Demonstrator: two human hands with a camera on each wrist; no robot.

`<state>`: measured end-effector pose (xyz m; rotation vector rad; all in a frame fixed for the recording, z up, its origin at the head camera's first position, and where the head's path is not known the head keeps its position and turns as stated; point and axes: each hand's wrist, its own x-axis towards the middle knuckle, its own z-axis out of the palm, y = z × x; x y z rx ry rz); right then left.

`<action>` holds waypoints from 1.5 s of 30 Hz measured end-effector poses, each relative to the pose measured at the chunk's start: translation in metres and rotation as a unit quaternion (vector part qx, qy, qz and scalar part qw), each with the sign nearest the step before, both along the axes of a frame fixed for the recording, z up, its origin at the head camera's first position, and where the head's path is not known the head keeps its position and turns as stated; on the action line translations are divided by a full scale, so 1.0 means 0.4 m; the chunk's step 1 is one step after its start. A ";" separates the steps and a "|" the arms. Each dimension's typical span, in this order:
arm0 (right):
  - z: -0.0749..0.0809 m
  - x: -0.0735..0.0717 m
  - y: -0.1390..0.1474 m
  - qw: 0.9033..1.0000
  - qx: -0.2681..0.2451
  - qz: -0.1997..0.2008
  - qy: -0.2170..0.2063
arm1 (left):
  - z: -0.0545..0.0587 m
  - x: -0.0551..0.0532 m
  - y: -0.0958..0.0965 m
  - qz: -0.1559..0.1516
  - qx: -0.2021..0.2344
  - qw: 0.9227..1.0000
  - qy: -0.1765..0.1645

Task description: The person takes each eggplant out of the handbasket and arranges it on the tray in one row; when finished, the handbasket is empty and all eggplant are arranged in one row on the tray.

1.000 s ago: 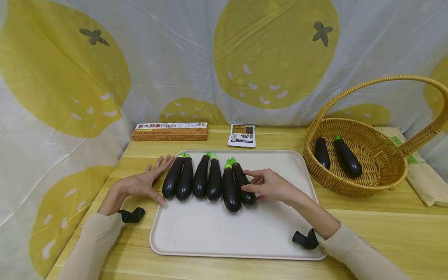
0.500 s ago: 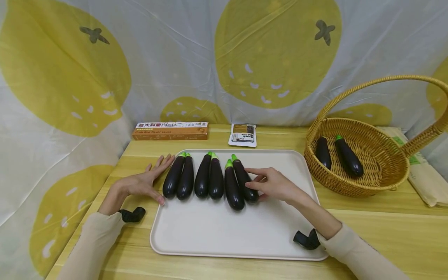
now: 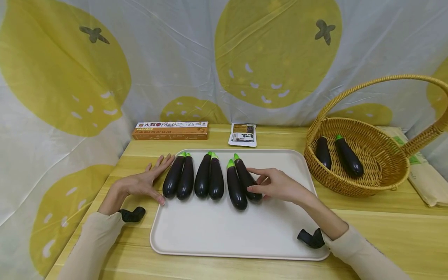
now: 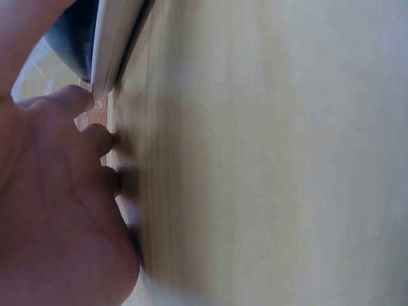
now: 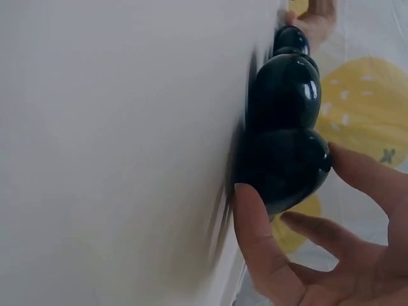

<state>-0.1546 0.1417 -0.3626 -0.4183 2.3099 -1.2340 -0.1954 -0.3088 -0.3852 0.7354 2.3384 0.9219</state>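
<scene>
On the white tray (image 3: pixel 210 233) several dark eggplants lie in pairs, green stems toward the back. My right hand (image 3: pixel 278 186) holds the rightmost eggplant (image 3: pixel 244 174) between thumb and fingers; in the right wrist view the thumb (image 5: pixel 255 229) sits at its rounded end. Its neighbour, another eggplant (image 3: pixel 236 190), leans close on the left. Fingers spread, my left hand (image 3: pixel 142 183) rests at the tray's left edge, beside the leftmost eggplant (image 3: pixel 173 179). A middle pair, including one eggplant (image 3: pixel 216 179), lies between.
Right of the tray stands a wicker basket (image 3: pixel 357 189) with a tall handle and two eggplants (image 3: pixel 349 156) inside. Behind the tray are a pasta box (image 3: pixel 170 131) and a small pouch (image 3: pixel 243 135). A beige bag (image 3: pixel 428 182) lies behind the basket. Patterned cloth hangs around the table.
My right hand has shifted slightly right, and the rightmost pair of eggplants has moved right with it, widening the gap to the middle pair. The left hand has stayed in place.
</scene>
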 end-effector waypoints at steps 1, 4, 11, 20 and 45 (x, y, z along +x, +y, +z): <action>0.000 0.000 0.002 1.000 0.002 0.003 0.002 | 0.000 0.000 0.000 0.001 0.000 1.000 -0.001; -0.001 0.000 0.005 1.000 0.011 0.011 0.011 | 0.001 0.001 0.000 0.001 0.000 1.000 -0.002; 0.010 0.011 0.013 0.998 0.043 0.032 0.041 | 0.001 0.001 0.000 0.001 -0.002 1.000 0.000; 0.012 0.039 -0.006 0.986 0.099 0.045 0.123 | 0.002 0.000 -0.002 0.002 -0.003 1.000 0.001; 0.001 0.062 -0.094 0.961 0.206 -0.022 0.182 | 0.001 0.000 -0.002 0.000 -0.003 1.000 0.001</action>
